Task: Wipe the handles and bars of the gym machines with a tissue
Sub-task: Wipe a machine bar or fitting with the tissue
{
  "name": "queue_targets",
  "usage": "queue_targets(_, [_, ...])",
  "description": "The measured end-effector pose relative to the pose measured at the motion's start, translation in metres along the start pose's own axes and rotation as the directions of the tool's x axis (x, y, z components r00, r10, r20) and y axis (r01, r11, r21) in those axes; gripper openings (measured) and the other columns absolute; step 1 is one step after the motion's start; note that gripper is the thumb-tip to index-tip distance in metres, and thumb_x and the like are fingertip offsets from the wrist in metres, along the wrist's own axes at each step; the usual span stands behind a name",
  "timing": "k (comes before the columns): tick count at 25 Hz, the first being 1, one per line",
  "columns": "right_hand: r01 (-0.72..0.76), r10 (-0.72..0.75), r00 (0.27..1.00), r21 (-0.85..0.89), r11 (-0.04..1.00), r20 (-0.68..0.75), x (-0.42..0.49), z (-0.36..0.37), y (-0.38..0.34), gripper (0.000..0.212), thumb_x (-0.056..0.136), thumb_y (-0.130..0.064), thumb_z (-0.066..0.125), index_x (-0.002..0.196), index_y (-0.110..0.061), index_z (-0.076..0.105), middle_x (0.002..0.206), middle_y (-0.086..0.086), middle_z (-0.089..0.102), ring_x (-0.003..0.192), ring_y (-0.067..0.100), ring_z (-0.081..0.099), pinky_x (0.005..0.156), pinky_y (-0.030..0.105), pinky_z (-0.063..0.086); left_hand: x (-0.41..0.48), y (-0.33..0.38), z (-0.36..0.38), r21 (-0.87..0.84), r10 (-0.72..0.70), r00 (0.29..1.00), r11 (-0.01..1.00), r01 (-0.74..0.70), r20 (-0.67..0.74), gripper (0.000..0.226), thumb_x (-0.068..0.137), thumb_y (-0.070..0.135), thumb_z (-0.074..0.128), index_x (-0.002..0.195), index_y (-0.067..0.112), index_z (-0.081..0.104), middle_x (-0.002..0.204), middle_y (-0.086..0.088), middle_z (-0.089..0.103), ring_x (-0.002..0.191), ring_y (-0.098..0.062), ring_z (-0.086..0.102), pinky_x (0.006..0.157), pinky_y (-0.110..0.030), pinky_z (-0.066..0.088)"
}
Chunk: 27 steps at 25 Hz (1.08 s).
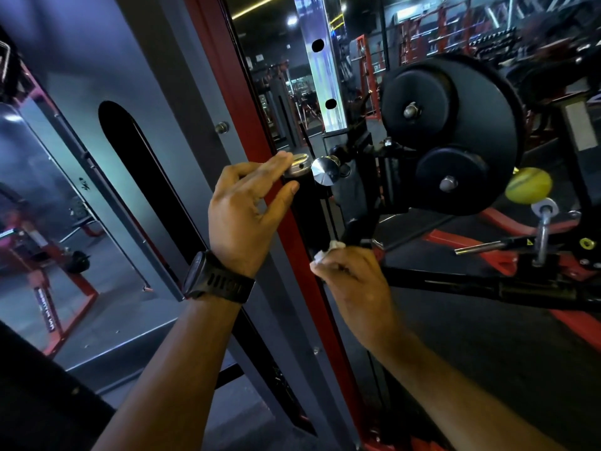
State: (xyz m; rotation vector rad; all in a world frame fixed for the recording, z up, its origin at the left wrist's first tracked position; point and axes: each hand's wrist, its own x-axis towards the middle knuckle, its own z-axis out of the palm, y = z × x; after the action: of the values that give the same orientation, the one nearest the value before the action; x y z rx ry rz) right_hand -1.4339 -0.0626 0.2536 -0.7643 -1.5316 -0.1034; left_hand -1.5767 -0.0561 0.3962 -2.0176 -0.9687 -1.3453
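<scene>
Clutching crumpled tissue [320, 256], chrome-capped black handle [308, 203]

Left hand [242, 206] touches the handle [305, 206] top; right hand [348, 275] grips tissue [320, 255] below.

This is a commercial gym. Red-painted steel machine frames [247, 102] stand across a dark floor, with black round discs [448, 102] bolted to a machine arm and a yellow knob [528, 184] beside them. Far back, blurred, is what may be a dumbbell rack [487, 40].
</scene>
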Motion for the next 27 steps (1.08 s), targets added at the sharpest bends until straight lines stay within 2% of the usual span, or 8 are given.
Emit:
queue_targets(4, [0.278,-0.271,0.961,-0.220,0.935,0.062,0.005,0.006,0.004,0.028,0.084,-0.009,0.075,0.111,-0.004,0.071,0.116,0.005,0.062,0.110,0.022,0.050,0.097,0.025,0.045,-0.001,0.001,0.001,-0.012,0.009,1.000,1.000,-0.009,0.006,0.037,0.089,0.030,0.067,0.124,0.018,0.067,0.108,0.022,0.052,0.099,-0.011,0.055,0.087,-0.001,0.037])
queue_targets(7, [0.337,-0.307,0.940,-0.260,0.905,0.152,0.003,0.007,0.002,0.047,0.077,-0.002,0.081,0.119,-0.004,0.061,0.122,0.005,0.053,0.110,0.024,0.048,0.093,0.029,0.050,0.000,0.000,-0.001,0.008,0.006,1.000,1.000,-0.006,0.007,0.037,0.090,0.031,0.067,0.125,0.019,0.067,0.109,0.022,0.053,0.099,-0.013,0.058,0.086,-0.002,0.038])
queue_targets(9, [0.361,-0.338,0.932,-0.262,0.895,0.132,0.004,0.007,0.005,0.037,0.084,-0.005,0.075,0.119,-0.003,0.063,0.119,0.007,0.059,0.111,0.024,0.048,0.099,0.029,0.046,-0.001,0.000,0.001,0.001,0.011,1.000,1.000,-0.011,0.006,0.037,0.090,0.030,0.068,0.125,0.019,0.067,0.109,0.022,0.053,0.099,-0.011,0.056,0.086,-0.002,0.038])
queue_targets(11, [0.270,-0.253,0.962,-0.231,0.935,0.099,0.004,0.006,0.004,0.024,0.091,-0.012,0.067,0.115,-0.008,0.067,0.119,0.002,0.059,0.113,0.019,0.050,0.102,0.026,0.044,-0.002,0.000,0.001,-0.011,0.005,1.000,1.000,-0.005,0.004,0.037,0.090,0.030,0.068,0.125,0.018,0.067,0.111,0.021,0.055,0.099,-0.010,0.055,0.088,-0.002,0.037])
queue_targets(13, [0.013,-0.012,1.000,-0.088,0.996,0.004,-0.004,0.003,0.002,0.011,0.094,-0.017,0.063,0.101,-0.020,0.071,0.114,-0.005,0.061,0.111,0.005,0.056,0.099,0.022,0.047,-0.002,-0.001,0.001,0.000,0.004,1.000,1.000,-0.004,0.013,0.039,0.090,0.032,0.066,0.127,0.019,0.066,0.115,0.020,0.057,0.101,-0.012,0.056,0.089,-0.003,0.037])
queue_targets(16, [-0.117,0.140,0.974,0.134,0.984,-0.177,-0.020,0.007,0.000,0.010,0.095,-0.007,0.060,0.101,-0.009,0.068,0.110,0.000,0.063,0.106,0.009,0.063,0.089,0.021,0.053,-0.004,-0.002,0.001,0.018,0.014,0.999,1.000,-0.015,0.050,0.042,0.091,0.035,0.065,0.130,0.019,0.063,0.122,0.020,0.056,0.102,-0.014,0.055,0.088,-0.004,0.036])
queue_targets(20, [-0.389,0.427,0.902,0.315,0.866,-0.061,-0.007,0.004,0.019,0.016,0.095,0.003,0.060,0.103,-0.008,0.069,0.104,-0.001,0.069,0.101,0.015,0.068,0.085,0.028,0.057,-0.006,-0.002,0.002,0.033,0.014,0.998,0.999,-0.016,0.061,0.046,0.091,0.035,0.067,0.133,0.020,0.061,0.128,0.018,0.054,0.105,-0.017,0.055,0.091,-0.004,0.034])
queue_targets(27, [-0.155,0.172,0.954,-0.085,0.984,0.247,0.022,-0.024,0.067,0.021,0.089,0.007,0.064,0.101,-0.010,0.071,0.105,0.000,0.069,0.102,0.018,0.064,0.090,0.017,0.047,-0.008,0.001,0.005,-0.006,-0.017,0.999,1.000,0.017,0.027,0.045,0.090,0.032,0.069,0.132,0.020,0.061,0.127,0.018,0.054,0.105,-0.008,0.048,0.091,-0.005,0.036])
